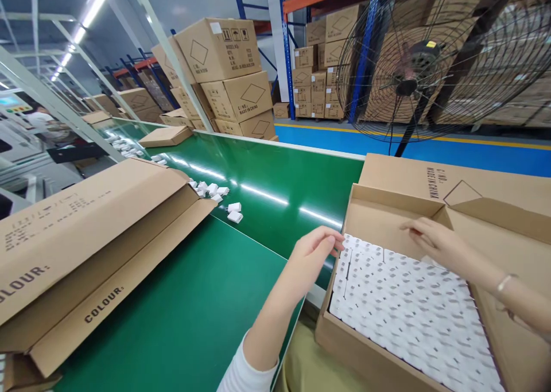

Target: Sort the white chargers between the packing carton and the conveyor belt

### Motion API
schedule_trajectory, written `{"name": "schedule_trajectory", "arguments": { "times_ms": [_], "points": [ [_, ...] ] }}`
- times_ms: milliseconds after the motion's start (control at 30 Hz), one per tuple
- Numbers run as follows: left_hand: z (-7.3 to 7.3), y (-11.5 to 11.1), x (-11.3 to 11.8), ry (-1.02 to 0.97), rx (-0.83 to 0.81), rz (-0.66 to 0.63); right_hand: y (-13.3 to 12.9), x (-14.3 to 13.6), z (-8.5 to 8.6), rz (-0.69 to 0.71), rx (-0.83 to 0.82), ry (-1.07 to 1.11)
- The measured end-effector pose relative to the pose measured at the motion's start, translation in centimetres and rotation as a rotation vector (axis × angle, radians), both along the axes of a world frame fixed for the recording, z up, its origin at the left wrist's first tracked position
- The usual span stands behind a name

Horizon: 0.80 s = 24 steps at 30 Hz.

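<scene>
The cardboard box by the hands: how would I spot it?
Find the big fan at upper right, then look below it, past the blue floor. An open cardboard box sits there, the left hand near its left edge and the right hand above its inside. Its broad, visible layer of white blocks sets it apart.

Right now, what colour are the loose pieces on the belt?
The loose pieces are white: head view.

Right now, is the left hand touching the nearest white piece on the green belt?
Apart: the head view shows bare green belt between the left hand and that white piece.
</scene>
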<state>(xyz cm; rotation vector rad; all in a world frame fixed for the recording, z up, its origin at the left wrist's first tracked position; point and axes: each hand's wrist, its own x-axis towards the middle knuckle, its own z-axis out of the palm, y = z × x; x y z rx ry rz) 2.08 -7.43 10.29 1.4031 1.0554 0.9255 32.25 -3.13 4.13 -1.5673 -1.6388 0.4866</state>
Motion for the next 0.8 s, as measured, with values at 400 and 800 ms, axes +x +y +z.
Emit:
{"name": "schedule_trajectory", "arguments": {
  "times_ms": [400,800],
  "points": [
    [-3.5,-7.5,-0.8,0.533,0.816,0.256,-9.1,-13.3,1.2,0.732,0.001,0.687],
    [-2.3,-8.0,-1.4,0.652,0.936,0.204,-10.7,-13.8,-1.1,0.603,-0.062,0.833]
  ]
}}
